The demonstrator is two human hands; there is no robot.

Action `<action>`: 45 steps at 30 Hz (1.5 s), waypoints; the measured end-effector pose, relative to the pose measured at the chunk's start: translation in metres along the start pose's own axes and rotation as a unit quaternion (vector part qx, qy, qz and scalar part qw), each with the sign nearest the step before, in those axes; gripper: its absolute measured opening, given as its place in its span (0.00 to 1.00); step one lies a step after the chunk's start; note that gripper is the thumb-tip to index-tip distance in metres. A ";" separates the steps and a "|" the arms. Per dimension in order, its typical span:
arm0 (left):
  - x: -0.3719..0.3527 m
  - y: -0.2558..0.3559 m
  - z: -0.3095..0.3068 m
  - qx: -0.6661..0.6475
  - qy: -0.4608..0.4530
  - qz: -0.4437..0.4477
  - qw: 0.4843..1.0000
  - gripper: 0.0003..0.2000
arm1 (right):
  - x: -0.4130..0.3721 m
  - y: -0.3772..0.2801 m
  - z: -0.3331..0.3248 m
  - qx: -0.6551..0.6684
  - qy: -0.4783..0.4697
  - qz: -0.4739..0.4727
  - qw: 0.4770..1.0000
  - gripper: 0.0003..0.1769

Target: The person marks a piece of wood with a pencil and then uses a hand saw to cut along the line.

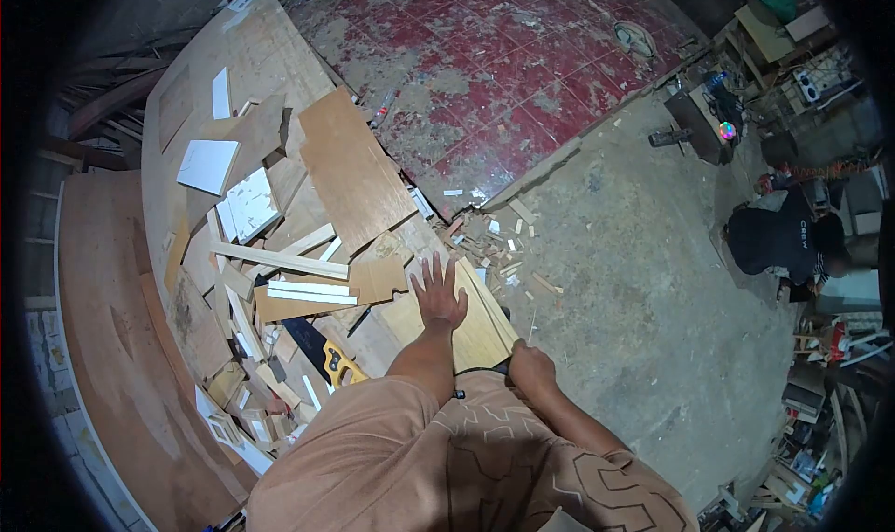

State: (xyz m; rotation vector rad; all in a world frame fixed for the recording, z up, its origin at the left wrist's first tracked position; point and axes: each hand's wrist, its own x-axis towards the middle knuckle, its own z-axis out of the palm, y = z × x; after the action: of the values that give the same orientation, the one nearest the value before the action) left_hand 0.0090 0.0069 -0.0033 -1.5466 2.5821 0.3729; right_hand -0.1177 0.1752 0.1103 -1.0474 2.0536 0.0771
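My left hand (438, 294) lies flat with spread fingers on a light plywood board (475, 327) at the near edge of the work surface. At the board's near right corner, my right hand (532, 369) is closed with its fingers curled; what it grips is too small and hidden to name. A dark edge shows beside that hand. To the left, a handsaw with a yellow handle (343, 366) and dark blade rests among wood offcuts. Two white strips (311, 292) lie on a brown cardboard piece (378, 280) beyond the saw.
A brown plywood sheet (350, 173) and white panels (207, 165) lie farther up the work surface (270, 28). Wood scraps (494, 238) litter the concrete floor (634, 280). A person in a dark shirt (769, 236) is at the far right, near a dark box (699, 122).
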 end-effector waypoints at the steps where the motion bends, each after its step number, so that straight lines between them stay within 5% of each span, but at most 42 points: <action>1: -0.001 0.000 -0.002 0.002 -0.003 0.001 1.000 0.39 | 0.003 -0.002 -0.001 0.001 -0.003 0.001 1.000 0.13; 10: 0.002 0.001 -0.001 0.001 -0.027 -0.013 1.000 0.39 | 0.131 -0.069 0.015 0.035 0.057 -0.024 0.997 0.15; 19: 0.000 -0.002 -0.003 -0.008 -0.022 -0.007 1.000 0.38 | 0.026 -0.013 -0.003 0.015 -0.001 0.006 1.000 0.13; 26: 0.001 0.000 0.000 0.012 -0.041 -0.015 0.999 0.38 | 0.135 -0.062 0.009 0.021 0.015 -0.052 0.998 0.14; 31: 0.001 0.000 0.000 0.000 -0.032 -0.009 0.999 0.39 | 0.106 -0.037 0.022 0.009 0.052 -0.077 0.996 0.13; 38: 0.000 -0.001 -0.001 -0.031 -0.006 0.000 0.999 0.39 | 0.020 -0.023 -0.031 0.017 -0.036 0.024 0.999 0.14; 45: 0.001 0.001 0.001 0.001 -0.027 -0.011 1.000 0.40 | 0.135 -0.070 0.009 0.011 -0.008 -0.031 0.999 0.16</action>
State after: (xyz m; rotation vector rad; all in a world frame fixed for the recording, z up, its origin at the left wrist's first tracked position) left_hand 0.0075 0.0070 -0.0045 -1.5419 2.5211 0.4033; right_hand -0.1071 0.0451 0.0322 -1.0935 2.0021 0.0309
